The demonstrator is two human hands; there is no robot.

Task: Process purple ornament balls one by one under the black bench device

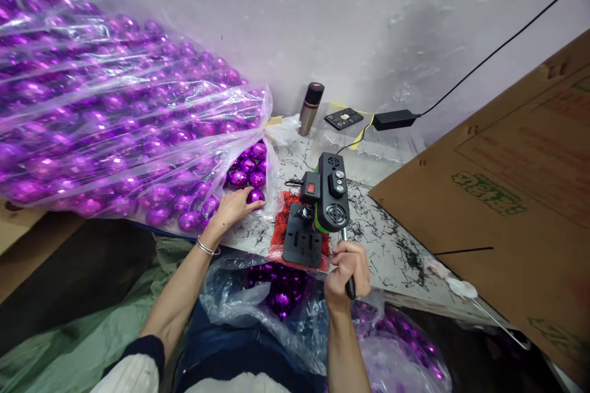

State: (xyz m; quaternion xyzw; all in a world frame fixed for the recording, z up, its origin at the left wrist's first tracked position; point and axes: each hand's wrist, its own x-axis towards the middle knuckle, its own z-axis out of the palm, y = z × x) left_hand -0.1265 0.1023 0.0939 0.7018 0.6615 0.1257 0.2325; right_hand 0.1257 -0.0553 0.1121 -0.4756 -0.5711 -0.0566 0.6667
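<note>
Littered bench: purple bauble (255, 196) being grasped by left hand (233, 209), lever (346, 264) clenched by right hand (346, 267); bag (138, 135) at ten o'clock risks spilling.

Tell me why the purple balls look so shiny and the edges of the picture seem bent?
In the head view, overhead light throws white glare spots on the purple balls and streaks on the clear plastic bag; the wide lens curves the cardboard sheet and stretches the corners; the left hand and right hand look sharp, with soft, faint shadows on the table.
</note>
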